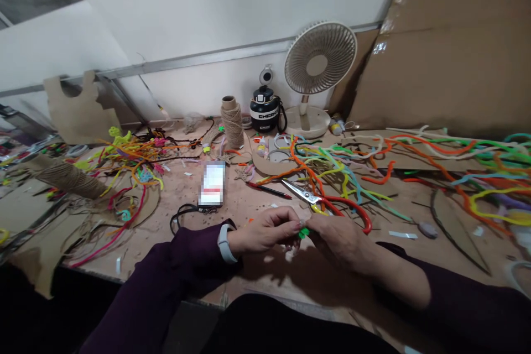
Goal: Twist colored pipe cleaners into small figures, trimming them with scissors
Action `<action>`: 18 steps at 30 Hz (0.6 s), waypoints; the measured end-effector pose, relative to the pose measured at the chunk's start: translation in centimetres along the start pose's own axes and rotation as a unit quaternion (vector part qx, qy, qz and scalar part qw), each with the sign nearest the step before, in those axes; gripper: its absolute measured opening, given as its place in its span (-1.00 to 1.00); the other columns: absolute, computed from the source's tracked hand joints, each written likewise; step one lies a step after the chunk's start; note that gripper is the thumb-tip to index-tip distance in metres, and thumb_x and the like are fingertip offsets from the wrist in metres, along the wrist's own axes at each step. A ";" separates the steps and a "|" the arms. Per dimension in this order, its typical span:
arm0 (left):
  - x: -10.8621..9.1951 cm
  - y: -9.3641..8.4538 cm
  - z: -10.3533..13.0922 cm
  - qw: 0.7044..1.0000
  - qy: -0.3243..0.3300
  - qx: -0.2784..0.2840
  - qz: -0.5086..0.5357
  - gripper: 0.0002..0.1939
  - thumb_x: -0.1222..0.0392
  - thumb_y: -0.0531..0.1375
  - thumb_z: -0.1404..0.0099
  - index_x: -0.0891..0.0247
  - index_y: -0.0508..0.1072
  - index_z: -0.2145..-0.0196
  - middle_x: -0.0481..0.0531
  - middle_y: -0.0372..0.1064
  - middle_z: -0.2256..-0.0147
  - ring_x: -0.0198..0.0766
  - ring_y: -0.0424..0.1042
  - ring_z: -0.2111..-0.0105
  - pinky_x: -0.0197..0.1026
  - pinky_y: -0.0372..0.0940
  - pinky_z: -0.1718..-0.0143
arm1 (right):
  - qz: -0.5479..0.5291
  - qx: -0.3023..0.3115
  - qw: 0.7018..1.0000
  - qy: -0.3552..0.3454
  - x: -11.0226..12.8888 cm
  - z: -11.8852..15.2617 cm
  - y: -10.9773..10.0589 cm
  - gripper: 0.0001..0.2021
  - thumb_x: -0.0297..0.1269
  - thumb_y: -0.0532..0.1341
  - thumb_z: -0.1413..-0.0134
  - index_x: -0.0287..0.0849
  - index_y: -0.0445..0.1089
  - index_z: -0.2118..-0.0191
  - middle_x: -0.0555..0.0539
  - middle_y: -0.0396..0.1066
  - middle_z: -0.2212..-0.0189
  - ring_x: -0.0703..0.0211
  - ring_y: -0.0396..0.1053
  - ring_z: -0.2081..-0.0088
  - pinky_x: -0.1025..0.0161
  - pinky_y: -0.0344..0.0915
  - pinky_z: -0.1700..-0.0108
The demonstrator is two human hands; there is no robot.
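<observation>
We pinch a small green piece (304, 232) between left hand (265, 230) and right hand (338, 235), both grips pressed onto it | held low over counter (257, 204) | scissors (315, 197) just behind, within reach

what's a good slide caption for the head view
Both hands, left hand and right hand, pinch a small green piece over a workbench strewn with pipe cleaners, beside scissors.

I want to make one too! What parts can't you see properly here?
1. Small green piece, head view: pinched between left hand and right hand; fingers hide its shape.
2. White phone screen: blurred, unreadable.
3. Red-handled steel scissors: right hand covers part of the handles.
4. Colourful fuzzy pipe cleaners: cut off by the right edge.
5. Black bottle's white label: too small to read.
</observation>
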State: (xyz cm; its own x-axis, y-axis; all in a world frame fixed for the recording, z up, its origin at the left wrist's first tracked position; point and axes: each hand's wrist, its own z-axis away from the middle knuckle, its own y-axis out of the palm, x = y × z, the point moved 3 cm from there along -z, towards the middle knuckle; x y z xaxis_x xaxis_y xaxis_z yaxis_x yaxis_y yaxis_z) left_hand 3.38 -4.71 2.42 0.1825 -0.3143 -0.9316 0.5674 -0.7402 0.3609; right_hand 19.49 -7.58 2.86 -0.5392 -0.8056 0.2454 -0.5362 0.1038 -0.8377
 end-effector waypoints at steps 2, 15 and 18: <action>0.0 -0.1 0.0 1.000 -0.016 0.009 0.010 -0.53 -0.19 0.27 -0.12 0.30 0.26 0.41 -0.12 0.31 0.55 -0.48 0.28 0.62 -0.37 0.19 0.55 | -0.022 0.042 0.998 0.031 -0.3 0.2 0.2 -0.82 -0.39 -0.03 -0.27 -0.18 0.30 0.17 0.00 0.37 0.51 0.25 0.30 0.53 0.31 0.16 0.48; -1.5 0.1 0.5 0.972 0.095 0.035 -0.214 -0.58 -0.15 0.14 -0.28 0.32 0.34 0.43 -0.06 0.30 0.58 -0.43 0.31 0.59 -0.35 0.21 0.51 | -0.235 0.085 0.964 0.087 1.2 -1.2 -2.0 -0.76 -0.22 -0.09 -0.37 -0.14 0.25 0.23 0.00 0.35 0.46 0.27 0.29 0.46 0.34 0.22 0.44; -2.3 0.0 0.8 0.934 0.149 0.073 -0.316 -0.63 -0.06 0.09 -0.34 0.32 0.40 0.41 0.02 0.38 0.53 -0.39 0.34 0.53 -0.32 0.23 0.44 | -0.302 0.120 0.937 0.129 1.8 -1.6 -2.6 -0.68 -0.11 -0.12 -0.37 -0.15 0.27 0.26 0.00 0.32 0.45 0.26 0.28 0.43 0.33 0.25 0.40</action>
State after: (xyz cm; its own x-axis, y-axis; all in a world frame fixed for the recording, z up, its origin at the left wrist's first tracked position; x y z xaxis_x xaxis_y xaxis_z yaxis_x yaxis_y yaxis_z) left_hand 2.32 -4.50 4.65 0.0752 0.3756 -0.9237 0.5258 -0.8020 -0.2834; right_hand 18.90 -8.34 6.30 -0.3414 -0.5038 0.7935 -0.6487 -0.4846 -0.5868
